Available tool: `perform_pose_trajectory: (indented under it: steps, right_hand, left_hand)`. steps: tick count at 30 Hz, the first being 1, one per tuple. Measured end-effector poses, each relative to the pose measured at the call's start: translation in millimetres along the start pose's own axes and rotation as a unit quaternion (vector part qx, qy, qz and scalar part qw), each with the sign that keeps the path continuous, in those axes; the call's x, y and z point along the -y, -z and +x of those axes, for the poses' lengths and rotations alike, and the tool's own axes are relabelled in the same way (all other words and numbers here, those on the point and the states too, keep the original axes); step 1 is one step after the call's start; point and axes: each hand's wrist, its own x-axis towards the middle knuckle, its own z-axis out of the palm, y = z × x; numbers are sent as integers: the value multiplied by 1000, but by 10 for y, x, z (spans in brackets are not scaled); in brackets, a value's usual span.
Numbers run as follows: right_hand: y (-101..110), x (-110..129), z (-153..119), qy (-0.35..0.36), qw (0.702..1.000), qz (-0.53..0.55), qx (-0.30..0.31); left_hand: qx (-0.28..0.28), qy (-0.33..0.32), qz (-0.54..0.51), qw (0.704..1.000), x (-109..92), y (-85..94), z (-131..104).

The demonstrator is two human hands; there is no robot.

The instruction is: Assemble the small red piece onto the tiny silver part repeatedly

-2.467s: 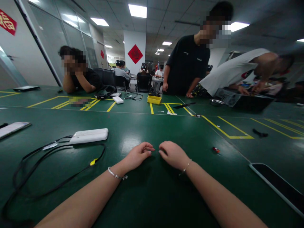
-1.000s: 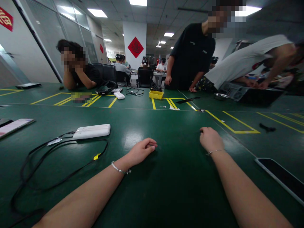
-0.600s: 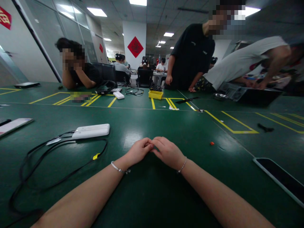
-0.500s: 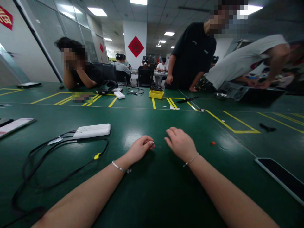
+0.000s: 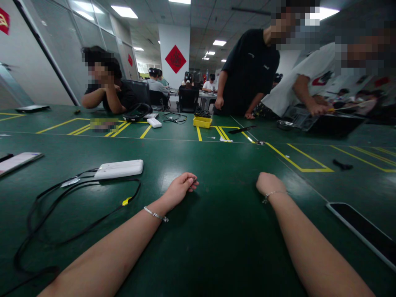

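My left hand (image 5: 182, 186) is above the green table (image 5: 198, 247), its thumb and fingers pinched on a small dark object (image 5: 194, 180) too small to name. To the right, my right hand (image 5: 269, 184) is held low over the table with its fingers curled under and hidden from view. The small orange-red item seen earlier does not show now; my right hand is around that place. A white power bank (image 5: 119, 169) with black cables (image 5: 88, 181) lies left of my left hand.
A phone (image 5: 365, 231) lies at the right edge, another flat device (image 5: 20, 163) at the left. Farther back are a yellow tray (image 5: 202, 122), yellow tape lines and a black open case (image 5: 335, 125). Several people are across the table.
My right hand has moved right, away from my left hand, and its fingers have curled in. My left hand has turned slightly, showing more of its fingers. A person at the right has shifted.
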Motion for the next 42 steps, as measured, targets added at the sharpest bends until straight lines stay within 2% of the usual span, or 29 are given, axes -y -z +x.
perform_pose_trajectory:
  steps: [2, 3, 5, 7, 10, 12, 16, 19, 25, 28, 33, 42]
  right_hand:
    - [22, 275, -147, 104, 991, 76, -21]
    - [29, 421, -236, 165, 976, 136, -27]
    - [29, 700, -426, 257, 928, 268, -13]
    - [11, 925, -598, 296, 885, 359, 13]
    - [-39, 1112, -756, 316, 852, 416, 24]
    - [-71, 1151, -788, 310, 850, 426, 18]
    - [-91, 1149, -791, 290, 865, 411, -2]
    - [-80, 1151, -815, 298, 873, 385, -22]
    - [-55, 1170, -881, 318, 892, 304, -105]
    - [-54, 1170, -883, 320, 899, 279, -108]
    - [-62, 1161, -862, 351, 898, 243, -105]
    - [-100, 1154, -850, 427, 878, 149, -157]
  left_hand:
    - [8, -3, 9, 1000, -3, 3, -4]
    - [13, -3, 14, 1000, -7, 4, -8]
    - [23, -5, 23, 999, -21, 1, -19]
    - [36, -11, 31, 999, -37, -3, -31]
    - [61, -30, 58, 996, -44, -2, -41]
    - [68, -43, 82, 993, -34, 2, -41]
    - [73, -47, 114, 990, -22, 4, -43]
    - [68, -44, 124, 989, -44, 1, -49]
    - [62, -44, 127, 989, -80, -16, -56]
    - [59, -43, 130, 989, -71, -25, -56]
    - [58, -44, 154, 985, -75, -29, -66]
    - [67, -49, 165, 983, -69, -11, -60]
